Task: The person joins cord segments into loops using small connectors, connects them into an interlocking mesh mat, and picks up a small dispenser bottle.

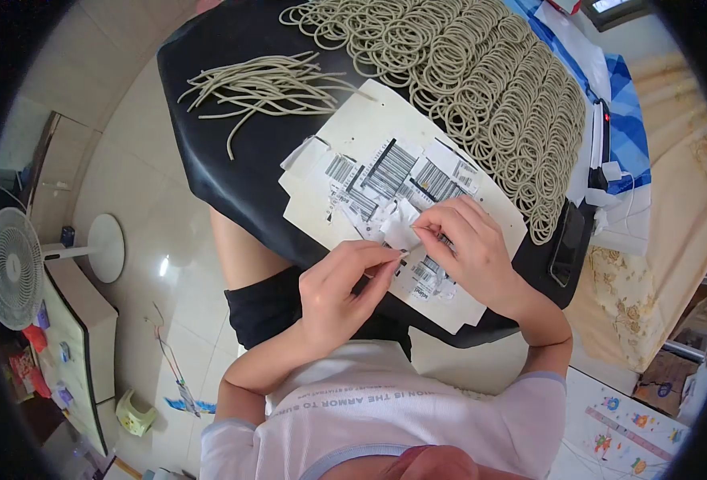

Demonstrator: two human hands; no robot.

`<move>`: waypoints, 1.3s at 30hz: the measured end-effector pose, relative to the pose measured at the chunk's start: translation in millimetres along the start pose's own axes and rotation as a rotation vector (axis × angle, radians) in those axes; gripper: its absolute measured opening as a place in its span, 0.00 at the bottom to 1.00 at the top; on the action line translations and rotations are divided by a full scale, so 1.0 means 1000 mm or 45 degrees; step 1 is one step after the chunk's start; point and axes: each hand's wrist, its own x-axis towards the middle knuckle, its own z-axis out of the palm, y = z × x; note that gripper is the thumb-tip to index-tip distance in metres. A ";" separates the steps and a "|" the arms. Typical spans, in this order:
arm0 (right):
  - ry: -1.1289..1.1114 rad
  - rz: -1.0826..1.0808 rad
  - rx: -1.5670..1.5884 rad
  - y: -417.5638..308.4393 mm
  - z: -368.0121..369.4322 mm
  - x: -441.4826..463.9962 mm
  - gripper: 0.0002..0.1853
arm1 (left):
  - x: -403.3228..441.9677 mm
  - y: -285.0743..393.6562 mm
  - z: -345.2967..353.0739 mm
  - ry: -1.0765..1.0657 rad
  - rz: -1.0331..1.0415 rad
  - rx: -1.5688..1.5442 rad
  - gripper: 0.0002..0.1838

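Over a cream board [305,200] covered with barcode labels [391,170], both my hands work close together. My left hand [341,288] is closed in a pinch, with a tiny dark bit at its fingertips too small to name. Just to the right, my right hand [469,244] pinches thumb against forefinger; what sits between them, if anything, is hidden. A crumpled white piece of paper [400,224] lies at the fingertips, and I cannot tell whether either hand grips it.
Straight beige cords [265,88] lie in a loose bundle on the black table cover [201,152]. Rows of beige cord rings [481,72] fill the far right side. A phone [569,244] and a power strip [601,144] are at the right edge. A fan [21,268] stands left.
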 end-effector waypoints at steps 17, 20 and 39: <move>0.002 0.050 0.035 -0.003 0.004 0.004 0.08 | 0.001 -0.001 -0.002 -0.043 -0.028 -0.057 0.09; -0.035 0.184 0.266 -0.009 -0.005 0.005 0.07 | 0.003 0.002 -0.004 -0.052 -0.090 -0.102 0.09; -0.190 0.702 1.210 -0.026 -0.012 -0.010 0.07 | 0.002 0.007 -0.007 0.006 -0.451 -0.547 0.06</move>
